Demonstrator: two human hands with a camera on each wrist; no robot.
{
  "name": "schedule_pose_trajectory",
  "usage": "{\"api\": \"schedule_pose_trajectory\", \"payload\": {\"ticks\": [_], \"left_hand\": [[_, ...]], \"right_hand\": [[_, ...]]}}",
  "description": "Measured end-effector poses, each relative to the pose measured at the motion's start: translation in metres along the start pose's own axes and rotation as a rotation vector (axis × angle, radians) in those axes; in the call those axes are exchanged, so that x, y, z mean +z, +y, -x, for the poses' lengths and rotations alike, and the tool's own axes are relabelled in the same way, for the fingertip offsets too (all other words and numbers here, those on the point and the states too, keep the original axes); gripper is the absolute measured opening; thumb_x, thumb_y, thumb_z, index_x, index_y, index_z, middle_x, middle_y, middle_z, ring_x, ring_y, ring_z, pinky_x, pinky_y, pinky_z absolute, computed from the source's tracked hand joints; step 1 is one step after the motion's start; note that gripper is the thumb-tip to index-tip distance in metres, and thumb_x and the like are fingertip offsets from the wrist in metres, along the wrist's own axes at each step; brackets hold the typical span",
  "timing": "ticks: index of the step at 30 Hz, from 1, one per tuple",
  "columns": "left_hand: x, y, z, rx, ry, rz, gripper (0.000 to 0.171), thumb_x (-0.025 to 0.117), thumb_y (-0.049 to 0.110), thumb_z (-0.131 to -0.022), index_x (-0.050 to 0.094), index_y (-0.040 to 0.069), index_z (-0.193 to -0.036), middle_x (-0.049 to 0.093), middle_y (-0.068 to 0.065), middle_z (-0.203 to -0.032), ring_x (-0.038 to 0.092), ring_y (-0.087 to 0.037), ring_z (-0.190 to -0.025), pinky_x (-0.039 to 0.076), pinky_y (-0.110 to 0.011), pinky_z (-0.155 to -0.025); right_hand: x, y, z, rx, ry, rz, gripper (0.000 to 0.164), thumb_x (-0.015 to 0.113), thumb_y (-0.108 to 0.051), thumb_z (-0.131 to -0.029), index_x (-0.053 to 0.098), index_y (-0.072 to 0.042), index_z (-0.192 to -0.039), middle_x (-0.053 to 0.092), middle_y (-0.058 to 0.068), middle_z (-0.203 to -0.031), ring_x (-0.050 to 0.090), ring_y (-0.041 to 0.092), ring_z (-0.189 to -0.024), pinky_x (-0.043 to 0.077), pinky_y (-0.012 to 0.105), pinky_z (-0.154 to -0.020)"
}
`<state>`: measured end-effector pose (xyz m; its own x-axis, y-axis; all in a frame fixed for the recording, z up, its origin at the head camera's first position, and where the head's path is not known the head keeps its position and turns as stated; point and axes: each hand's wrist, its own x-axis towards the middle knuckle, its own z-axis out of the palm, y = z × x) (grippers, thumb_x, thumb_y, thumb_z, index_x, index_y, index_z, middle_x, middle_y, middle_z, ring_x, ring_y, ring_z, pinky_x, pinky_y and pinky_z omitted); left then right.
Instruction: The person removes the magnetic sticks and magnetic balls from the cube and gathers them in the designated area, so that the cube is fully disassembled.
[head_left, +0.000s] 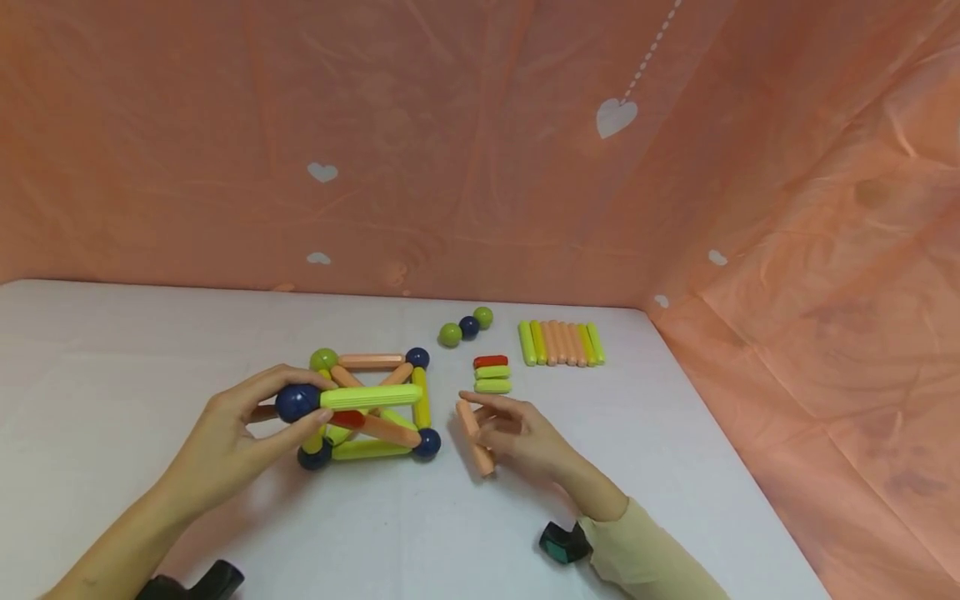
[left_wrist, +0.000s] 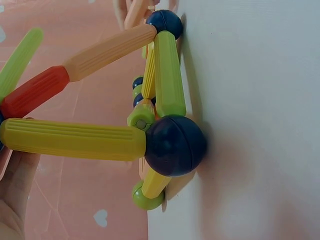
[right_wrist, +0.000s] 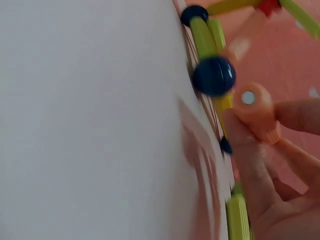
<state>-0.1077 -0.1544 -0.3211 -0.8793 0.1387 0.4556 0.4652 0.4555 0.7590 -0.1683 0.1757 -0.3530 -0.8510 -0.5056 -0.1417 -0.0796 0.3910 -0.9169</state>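
Note:
My left hand point(head_left: 225, 442) pinches a navy ball point(head_left: 297, 402) at the raised top of a magnetic stick-and-ball frame. From that ball a lime stick point(head_left: 371, 397) juts out to the right with a free end. A yellow stick point(left_wrist: 75, 140) and a red piece point(left_wrist: 37, 92) lined up with a peach stick point(left_wrist: 110, 52) slope down to navy balls at the base. Right of the frame, my right hand point(head_left: 528, 437) holds a loose peach stick point(head_left: 471, 433) between thumb and fingers; a round silvery magnet shows on its end point(right_wrist: 248, 97).
Behind the right hand lie a short red stick point(head_left: 491, 361) and two lime ones. Farther back sit three balls point(head_left: 469, 327) in a line and a row of sticks point(head_left: 561, 343). An orange curtain point(head_left: 450, 150) hangs behind the white table point(head_left: 390, 533).

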Motion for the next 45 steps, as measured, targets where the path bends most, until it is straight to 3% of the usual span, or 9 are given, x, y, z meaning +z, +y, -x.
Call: {"api": "schedule_pose_trajectory", "payload": {"ticks": [8, 13, 23, 29, 35, 45], "left_hand": [[-0.001, 0.001, 0.001, 0.033, 0.007, 0.031, 0.033, 0.076, 0.003, -0.079, 0.067, 0.020, -0.106, 0.066, 0.009, -0.096, 0.058, 0.001, -0.091, 0.048, -0.009, -0.078], [-0.002, 0.005, 0.002, 0.027, 0.004, 0.035, 0.031, 0.076, 0.003, -0.080, 0.067, 0.019, -0.105, 0.066, 0.008, -0.095, 0.058, 0.000, -0.090, 0.048, -0.009, -0.078], [-0.002, 0.004, 0.004, 0.011, 0.006, 0.020, 0.033, 0.077, 0.004, -0.079, 0.067, 0.021, -0.106, 0.066, 0.010, -0.096, 0.057, 0.000, -0.090, 0.047, -0.009, -0.078], [-0.002, 0.003, 0.004, 0.005, 0.007, 0.011, 0.034, 0.077, 0.004, -0.078, 0.067, 0.020, -0.106, 0.065, 0.014, -0.098, 0.057, 0.002, -0.092, 0.047, -0.009, -0.077], [-0.002, 0.004, 0.004, 0.003, 0.000, 0.027, 0.034, 0.077, 0.003, -0.079, 0.067, 0.020, -0.107, 0.065, 0.012, -0.099, 0.057, 0.002, -0.094, 0.047, -0.008, -0.078], [-0.003, 0.001, 0.004, -0.001, -0.003, 0.016, 0.034, 0.077, 0.004, -0.078, 0.067, 0.020, -0.107, 0.064, 0.014, -0.101, 0.056, 0.004, -0.095, 0.047, -0.008, -0.077]], "right_hand": [[-0.031, 0.007, -0.004, 0.113, 0.246, -0.251, 0.056, 0.065, -0.011, -0.090, 0.047, -0.015, -0.143, 0.054, 0.009, -0.126, 0.060, 0.012, -0.095, 0.054, 0.026, -0.076], [-0.052, 0.011, -0.005, 0.150, 0.397, -0.218, 0.052, 0.065, -0.015, -0.091, 0.049, -0.016, -0.141, 0.056, 0.004, -0.121, 0.061, 0.008, -0.089, 0.053, 0.022, -0.073], [-0.091, 0.022, -0.002, 0.180, 0.571, -0.221, 0.051, 0.063, -0.016, -0.093, 0.047, -0.013, -0.142, 0.058, -0.006, -0.108, 0.061, 0.000, -0.083, 0.053, 0.017, -0.074], [-0.100, 0.029, 0.004, 0.197, 0.552, -0.243, 0.053, 0.062, -0.015, -0.093, 0.045, -0.011, -0.143, 0.061, -0.013, -0.099, 0.062, 0.001, -0.084, 0.053, 0.018, -0.073], [-0.101, 0.037, 0.010, 0.226, 0.548, -0.187, 0.053, 0.065, -0.019, -0.092, 0.048, -0.007, -0.140, 0.063, -0.014, -0.094, 0.060, 0.001, -0.081, 0.051, 0.018, -0.070], [-0.093, 0.039, 0.017, 0.256, 0.476, -0.102, 0.051, 0.066, -0.012, -0.090, 0.050, -0.002, -0.137, 0.065, 0.001, -0.100, 0.062, 0.005, -0.081, 0.056, 0.022, -0.073]]}}
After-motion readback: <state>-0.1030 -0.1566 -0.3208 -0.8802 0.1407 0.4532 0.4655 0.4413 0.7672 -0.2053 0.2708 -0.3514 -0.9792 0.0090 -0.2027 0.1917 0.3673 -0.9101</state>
